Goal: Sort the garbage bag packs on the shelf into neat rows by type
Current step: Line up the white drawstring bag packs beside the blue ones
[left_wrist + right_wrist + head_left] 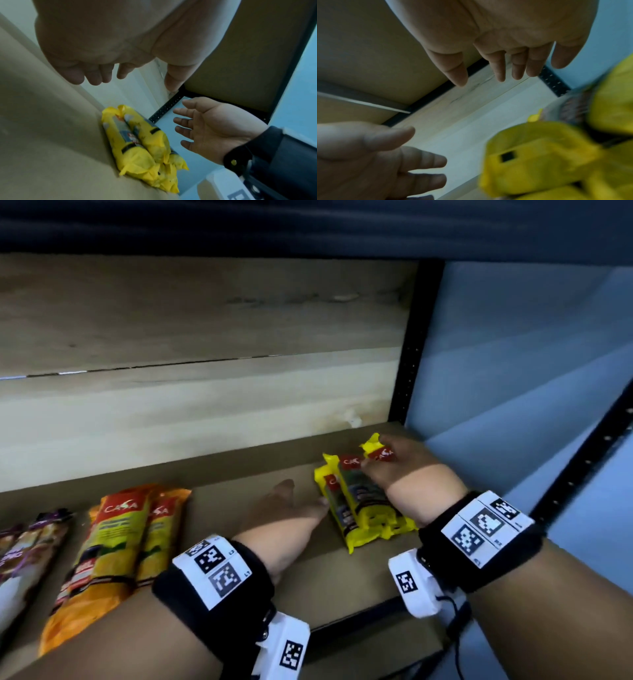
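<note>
Three yellow garbage bag packs [356, 505] with red labels lie side by side at the right end of the cardboard shelf [342, 587]. My right hand [394, 465] hovers over their far ends with its fingers straight and spread, holding nothing. My left hand [298, 498] lies flat on the shelf beside them, its thumb against the leftmost yellow pack. In the left wrist view the yellow packs [137, 142] lie below both open hands. Two larger orange packs [116, 546] lie further left.
Purple-wrapped packs [27, 542] lie at the far left edge. A black perforated upright [407, 364] and a pale blue wall [513, 371] close off the right side. A light wooden back panel [205, 412] stands behind the shelf.
</note>
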